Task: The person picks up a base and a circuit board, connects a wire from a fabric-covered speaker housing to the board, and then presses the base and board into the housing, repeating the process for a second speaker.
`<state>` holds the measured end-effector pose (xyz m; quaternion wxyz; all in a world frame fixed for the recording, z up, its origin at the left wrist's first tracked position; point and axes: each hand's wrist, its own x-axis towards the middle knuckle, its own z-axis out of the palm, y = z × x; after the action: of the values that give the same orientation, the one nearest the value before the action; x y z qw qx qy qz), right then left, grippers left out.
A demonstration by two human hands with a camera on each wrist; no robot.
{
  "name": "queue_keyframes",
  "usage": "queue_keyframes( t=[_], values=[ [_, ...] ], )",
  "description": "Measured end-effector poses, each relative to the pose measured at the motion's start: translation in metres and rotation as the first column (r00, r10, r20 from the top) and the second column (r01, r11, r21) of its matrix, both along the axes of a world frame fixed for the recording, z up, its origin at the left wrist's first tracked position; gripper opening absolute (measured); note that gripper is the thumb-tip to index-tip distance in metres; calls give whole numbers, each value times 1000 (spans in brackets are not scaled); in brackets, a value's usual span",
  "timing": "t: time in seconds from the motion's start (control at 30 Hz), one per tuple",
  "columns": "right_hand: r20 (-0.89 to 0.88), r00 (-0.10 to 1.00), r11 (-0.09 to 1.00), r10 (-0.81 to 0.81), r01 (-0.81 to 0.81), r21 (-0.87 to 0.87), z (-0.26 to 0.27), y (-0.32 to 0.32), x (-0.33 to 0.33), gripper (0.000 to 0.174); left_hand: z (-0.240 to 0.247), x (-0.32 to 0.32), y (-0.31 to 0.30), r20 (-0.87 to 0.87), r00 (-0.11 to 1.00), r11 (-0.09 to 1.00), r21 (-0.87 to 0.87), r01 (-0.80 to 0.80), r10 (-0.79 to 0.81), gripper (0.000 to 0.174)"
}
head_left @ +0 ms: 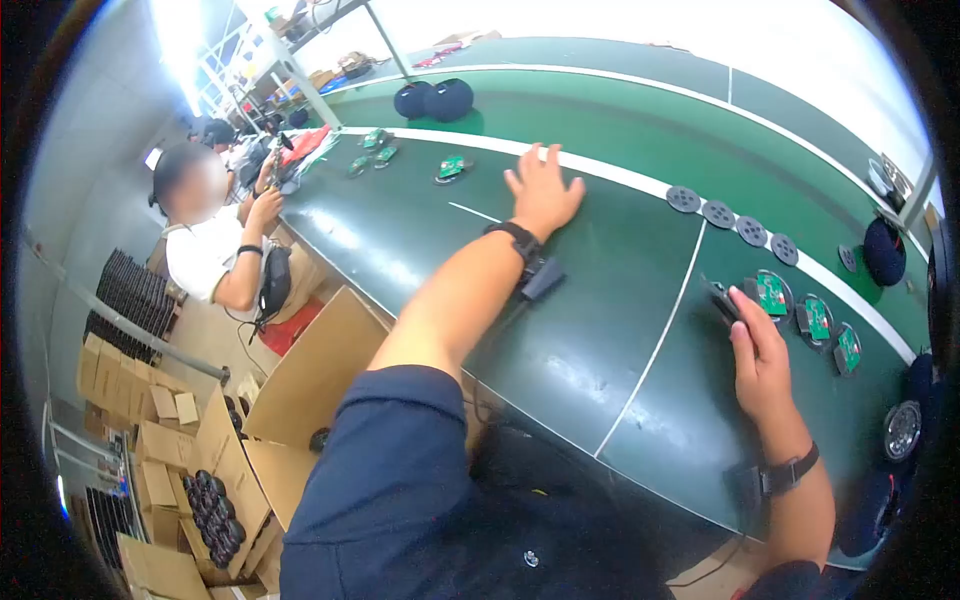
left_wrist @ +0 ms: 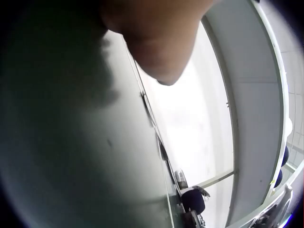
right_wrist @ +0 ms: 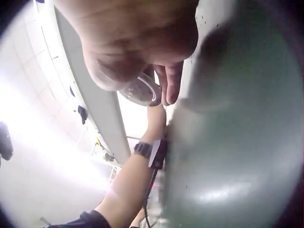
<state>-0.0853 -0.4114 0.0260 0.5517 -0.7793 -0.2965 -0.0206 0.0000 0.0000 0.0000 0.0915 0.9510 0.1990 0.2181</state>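
Observation:
My left hand (head_left: 547, 195) is spread over the green table (head_left: 560, 340), fingers straight and pointing toward the white strip (head_left: 620, 178); nothing is in its grasp. In the left wrist view part of this hand (left_wrist: 156, 42) shows blurred above the surface. My right hand (head_left: 762, 365) pinches a thin round disc (head_left: 727, 302), seen nearly edge-on, between thumb and fingers. From the right wrist the disc (right_wrist: 142, 91) shows a pale face with a shiny rim, partly covered by the palm. Beside this hand lie round parts with green circuit boards (head_left: 815, 320). Several dark perforated discs (head_left: 718, 214) line the strip.
More circuit-board parts (head_left: 452, 167) lie at the table's far left. Two dark round balls (head_left: 449, 100) sit beyond the strip, and another dark ball (head_left: 884, 252) is at right. Another person (head_left: 205, 230) works at left. Cardboard boxes (head_left: 310, 370) stand below the table edge.

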Motion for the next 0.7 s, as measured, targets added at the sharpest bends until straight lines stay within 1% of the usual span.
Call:
queue_keyframes(
  t=[0.03,0.07,0.1,0.17,0.2,0.23,0.3,0.33,0.37,0.43,0.47,0.53,0.57,0.63,0.67,0.7],
  values=[
    [172,985,990,7,16,-137,3,-2,1,37,2,2,2,12,1000,1000,1,-10,10,85],
    [339,940,962,36,60,-266,7,-5,1,38,-2,-2,22,24,995,995,31,-96,95,89],
    [309,950,963,42,43,-265,14,7,-16,38,2,-26,49,-19,984,982,-59,-180,179,92],
    [262,965,931,-20,114,-347,23,12,-19,39,6,-33,77,-2,946,925,-208,-317,324,91],
    [151,987,931,-51,102,-351,25,14,-19,41,11,-32,85,-14,942,917,-222,-330,336,90],
    [158,986,931,-44,98,-351,23,13,-19,41,11,-30,86,-8,940,915,-226,-335,342,90],
    [411,911,810,32,217,-545,18,10,-18,43,11,-24,83,-92,924,903,-199,-381,370,88],
    [388,919,788,62,194,-585,20,10,-19,43,6,-22,86,-87,920,901,-190,-391,381,84],
    [395,915,792,78,184,-582,21,10,-20,43,4,-18,90,-115,908,890,-182,-417,402,83],
    [420,907,767,41,241,-594,22,12,-21,41,2,-14,97,-78,896,871,-215,-443,437,84],
    [435,899,790,55,227,-569,24,12,-22,38,1,-15,103,-73,894,868,-217,-447,443,84],
    [436,898,792,56,226,-567,26,12,-23,36,10,-17,102,-81,880,830,-300,-470,469,84],
    [430,901,795,55,222,-565,27,12,-24,35,12,-18,98,-75,881,831,-304,-466,467,84],
    [424,904,791,54,220,-571,26,12,-26,35,13,-21,90,58,839,810,-302,-502,541,81],
    [386,921,799,52,194,-569,26,11,-26,37,-14,-5,102,221,751,782,-138,-607,622,80],
    [349,936,808,51,167,-565,26,11,-26,38,-11,-4,103,225,751,783,-139,-606,621,80]
  ],
)
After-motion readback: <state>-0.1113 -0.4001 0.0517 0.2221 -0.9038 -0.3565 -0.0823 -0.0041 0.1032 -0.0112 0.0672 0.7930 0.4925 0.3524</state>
